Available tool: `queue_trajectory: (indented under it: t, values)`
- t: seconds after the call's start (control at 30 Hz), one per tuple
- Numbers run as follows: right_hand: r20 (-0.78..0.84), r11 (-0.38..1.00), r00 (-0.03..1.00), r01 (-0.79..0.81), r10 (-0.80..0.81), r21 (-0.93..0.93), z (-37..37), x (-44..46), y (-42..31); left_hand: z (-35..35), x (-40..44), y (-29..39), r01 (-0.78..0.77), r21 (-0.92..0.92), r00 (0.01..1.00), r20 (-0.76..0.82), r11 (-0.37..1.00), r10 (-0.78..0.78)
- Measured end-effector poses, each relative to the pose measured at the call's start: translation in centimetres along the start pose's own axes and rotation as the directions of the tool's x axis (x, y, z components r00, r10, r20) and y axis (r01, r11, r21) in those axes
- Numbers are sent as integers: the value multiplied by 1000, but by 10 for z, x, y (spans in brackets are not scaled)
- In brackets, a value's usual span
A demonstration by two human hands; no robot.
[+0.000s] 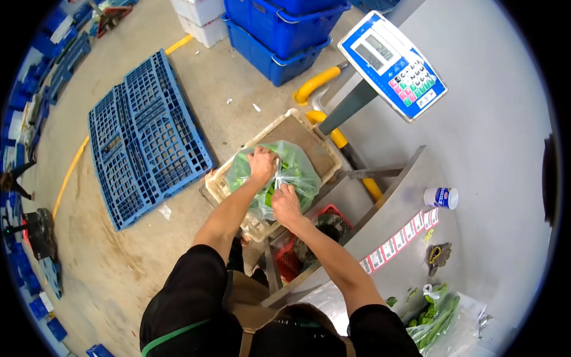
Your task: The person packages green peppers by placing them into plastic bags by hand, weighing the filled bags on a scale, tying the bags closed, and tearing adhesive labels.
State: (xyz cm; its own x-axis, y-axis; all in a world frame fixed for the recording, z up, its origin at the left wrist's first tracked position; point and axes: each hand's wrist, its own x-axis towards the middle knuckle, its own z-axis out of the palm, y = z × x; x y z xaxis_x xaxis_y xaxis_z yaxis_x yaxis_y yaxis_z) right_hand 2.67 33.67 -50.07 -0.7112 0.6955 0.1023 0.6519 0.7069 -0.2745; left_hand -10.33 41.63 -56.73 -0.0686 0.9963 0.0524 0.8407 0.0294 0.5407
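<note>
A clear plastic bag (300, 169) filled with green vegetables sits on a dirty cream-coloured crate lid or tray (235, 221) on the scale. Its top is gathered into a twisted neck near the middle. My left hand (262, 165) is closed on the plastic at the upper left of the neck. Just below it, my right hand (286, 205) pinches the gathered plastic, its fingers curled. The vegetables show only as green shapes through the plastic. Above right of the bag stands the scale's display (392, 65) on a dark post.
A blue plastic pallet (148, 134) lies on the floor at left. Blue crates (279, 35) and white boxes (202, 21) are stacked behind. On the metal table (380, 297) at right lie a label strip (395, 241), a small tub (440, 198), a glove (439, 257) and another vegetable bag (437, 321).
</note>
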Motion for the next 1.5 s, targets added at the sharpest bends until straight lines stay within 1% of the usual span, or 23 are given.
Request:
queue_trajectory:
  t: [0.03, 0.13, 0.17, 0.23, 0.3, 0.33, 0.37, 0.4, 0.43, 0.47, 0.5, 0.57, 0.63, 0.73, 0.83, 0.97, 1.07, 1.1, 1.2, 1.23, 1.37, 1.47, 1.5]
  values:
    - [-42, 999, 998, 44, -45, -26, -9, 3, 1, -5, 4, 4, 1, -13, 1000, -26, 1000, -1]
    - [-109, 961, 992, 97, -71, 259, -28, 12, 1, -26, 4, 20, 49, -116, 998, -24, 992, -52]
    - [-112, 867, 989, -27, 95, 498, -27, 14, 3, -37, 5, 23, 101, -191, 995, 19, 976, -99]
    - [2, 464, 918, -203, 397, 862, -25, 19, 5, -45, 5, 19, 196, -326, 980, 85, 925, -178]
    - [167, 14, 801, -214, 575, 977, -28, 23, 5, -50, 7, 6, 268, -458, 963, 124, 848, -238]
    - [273, -217, 729, -174, 628, 961, -31, 25, 5, -60, 7, 2, 292, -351, 949, 222, 890, -224]
    - [328, -261, 685, -204, 651, 943, -7, 21, 12, -69, 8, -1, 293, -243, 923, 326, 925, -206]
    - [306, -239, 681, -194, 666, 951, 3, 22, 10, -74, 7, 2, 264, -141, 879, 442, 954, -178]
    - [285, -220, 656, -182, 699, 958, 12, 21, 8, -70, 3, 1, 361, -200, 843, 488, 911, -227]
    - [245, -38, 651, -316, 719, 948, 21, 15, 7, -65, 4, -8, 571, -312, 699, 669, 759, -251]
    - [222, 80, 641, -407, 735, 910, 5, 16, 0, -76, -4, -2, 748, -453, 590, 788, 485, -175]
    - [75, 136, 676, -254, 733, 958, 17, 13, 3, -69, -15, -2, 841, -470, 517, 845, 269, -140]
    - [47, 219, 630, -337, 775, 916, -3, 15, -6, -75, -16, 5, 906, -418, 423, 901, 69, -96]
    - [-62, 344, 670, -298, 740, 891, 12, 16, -9, -83, -22, 10, 922, -387, 383, 917, -8, -111]
    - [-113, 466, 642, -412, 758, 783, 24, 22, -14, -74, -26, -11, 940, -341, 341, 939, 6, 51]
    - [-126, 496, 727, -321, 675, 807, 26, 16, -4, -76, -35, -9, 926, -369, 364, 929, 78, 67]
    - [69, 231, 735, -299, 675, 926, 17, 12, 8, -86, -28, 1, 926, -322, 324, 946, 199, 24]
    - [133, 214, 746, -350, 653, 912, 10, 10, 8, -86, -25, 1, 893, -318, 340, 940, 317, -13]
    - [180, 181, 733, -384, 656, 906, 1, 10, 9, -104, -18, 33, 699, -206, 452, 870, 685, -199]
    - [144, 227, 728, -387, 670, 894, 6, 12, 9, -104, -18, 33, 640, -218, 521, 829, 737, -206]
    - [34, 354, 712, -390, 701, 850, 17, 18, 10, -85, -29, 6, 263, -322, 825, 563, 910, -39]
    - [6, 304, 666, -349, 746, 887, 21, 20, 10, -83, -35, 8, -104, -252, 927, 326, 962, 185]
    - [3, 272, 647, -325, 763, 906, 23, 20, 10, -73, -35, -4, -81, -219, 946, 291, 972, 145]
